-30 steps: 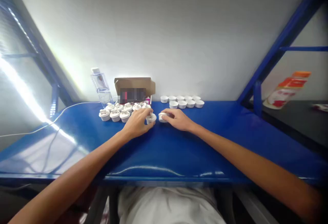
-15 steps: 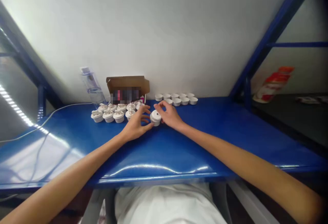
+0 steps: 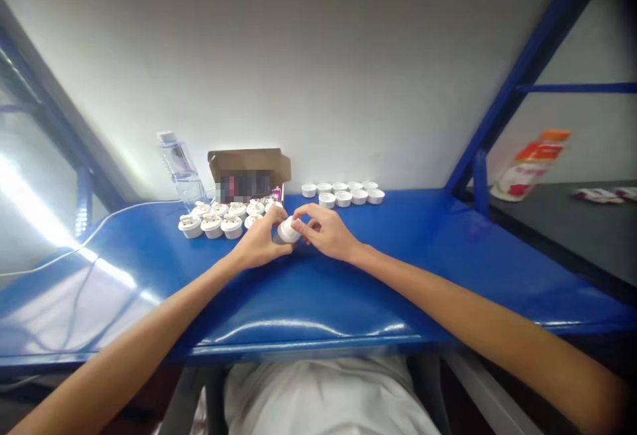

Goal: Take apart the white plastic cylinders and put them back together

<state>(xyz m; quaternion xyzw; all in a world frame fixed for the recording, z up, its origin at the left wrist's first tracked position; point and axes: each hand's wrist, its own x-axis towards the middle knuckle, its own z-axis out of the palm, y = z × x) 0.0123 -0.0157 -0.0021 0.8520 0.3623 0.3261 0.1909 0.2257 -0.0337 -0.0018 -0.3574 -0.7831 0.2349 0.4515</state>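
Between my hands, above the blue table [image 3: 318, 289], is a small white round lidded cup [image 3: 287, 230], tilted. My left hand [image 3: 261, 239] is closed around its left side, thumb below and fingers above. The bent fingers of my right hand [image 3: 326, 231] grip the cup's right end and partly cover it. Just left of my left hand stand several white cups with figured lids [image 3: 211, 225], in two rows. Beyond my right hand are several small open white cups [image 3: 342, 198], also in two rows near the wall.
An open cardboard box [image 3: 249, 156] with dark contents stands at the back, beside a clear plastic bottle [image 3: 182, 168]. A white cable [image 3: 107, 219] runs along the left. Blue frame posts [image 3: 502, 113] rise at both sides. A red-and-white bottle [image 3: 530, 164] stands at far right.
The white cup has tipped and moved slightly left into my left hand, which has closed around it. My right hand has shifted its fingers to the cup's upper right end.
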